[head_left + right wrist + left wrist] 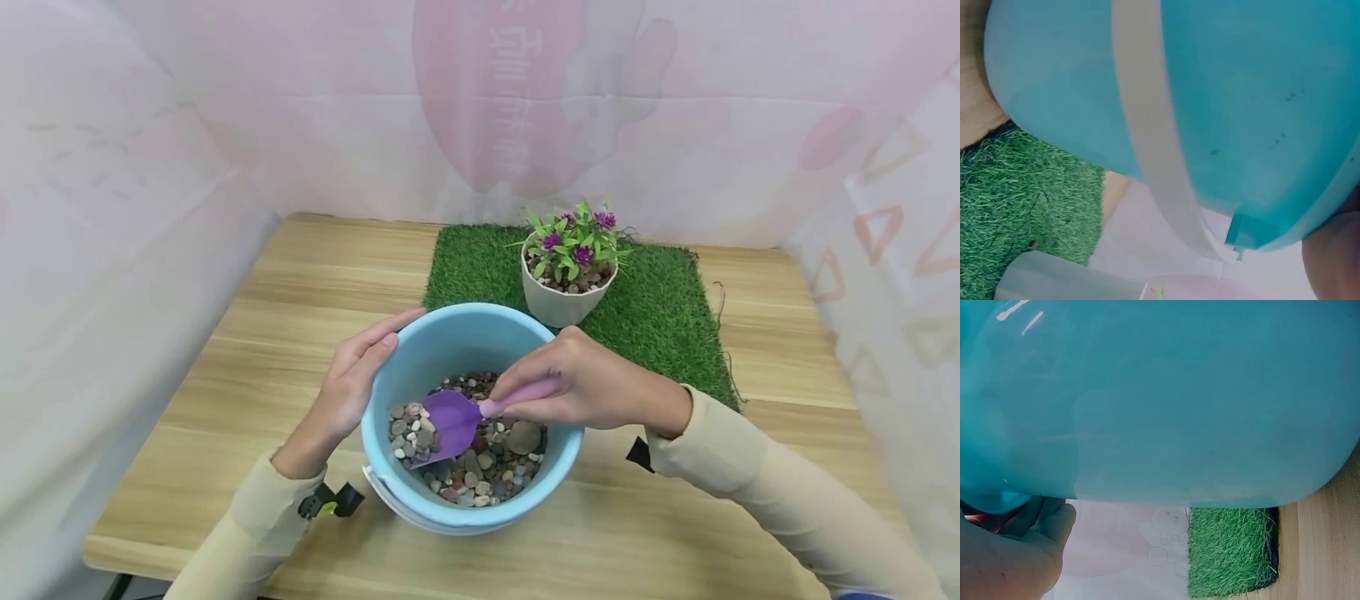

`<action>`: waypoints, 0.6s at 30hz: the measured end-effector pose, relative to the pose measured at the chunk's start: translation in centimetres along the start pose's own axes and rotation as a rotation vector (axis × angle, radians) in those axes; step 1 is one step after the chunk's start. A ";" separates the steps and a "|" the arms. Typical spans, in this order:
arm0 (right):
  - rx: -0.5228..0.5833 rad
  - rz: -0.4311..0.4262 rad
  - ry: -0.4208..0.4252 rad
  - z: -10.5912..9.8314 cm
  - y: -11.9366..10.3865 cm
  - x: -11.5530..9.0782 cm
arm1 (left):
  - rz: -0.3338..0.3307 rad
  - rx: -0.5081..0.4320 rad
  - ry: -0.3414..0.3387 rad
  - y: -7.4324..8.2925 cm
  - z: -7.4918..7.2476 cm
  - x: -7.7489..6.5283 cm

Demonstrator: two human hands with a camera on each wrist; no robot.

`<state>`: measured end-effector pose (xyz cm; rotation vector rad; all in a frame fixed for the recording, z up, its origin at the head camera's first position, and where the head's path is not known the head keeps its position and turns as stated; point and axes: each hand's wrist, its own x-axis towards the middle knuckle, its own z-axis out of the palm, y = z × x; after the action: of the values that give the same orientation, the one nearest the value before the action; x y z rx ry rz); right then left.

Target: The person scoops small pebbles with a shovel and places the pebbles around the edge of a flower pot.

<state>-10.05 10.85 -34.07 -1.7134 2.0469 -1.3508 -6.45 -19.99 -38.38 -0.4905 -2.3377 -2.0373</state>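
Materials: smooth light-blue bucket, glossy plastic in appearance, round, thick rolled rim; stands at centre of the head frame on a pale wood-grain counter. Right wrist view shows its flat white carrying handle curving down the wall and meeting a lug near lower right. Inside the bucket: pebbles, smooth, rounded, grey, brown, tan, white, sizes mixed; one broad flat brown stone at the right of the heap. Green grass mat, bristly pile, upper right of centre. On it, a cream faceted pot with pebbles round a leafy plant bearing purple blooms.

Writing: backdrop, pale printed cloth; pale characters on a pink patch at top centre, sideways and too faint to read. No legible brand.

Scoop: purple translucent-looking blade, pink handle; inside the bucket, blade tilted toward lower left, small stones heaped on its left end.

Hands: right hand grips the scoop handle, fingers curled round it. Left hand rests against the outer left rim, fingers fairly straight.
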 end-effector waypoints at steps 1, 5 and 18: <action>-0.006 -0.005 0.006 0.0 0.1 0.0 | -0.001 0.003 0.000 0.0 0.0 0.0; -0.033 0.006 0.022 0.3 0.1 0.2 | -0.002 0.013 0.009 0.0 -0.1 -0.1; -0.052 0.096 0.105 0.6 -0.4 -0.4 | -0.004 0.007 0.003 0.1 0.1 0.0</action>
<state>-9.33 10.89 -34.30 -1.5732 2.2081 -1.3971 -6.40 -19.93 -38.31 -0.4831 -2.3454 -2.0298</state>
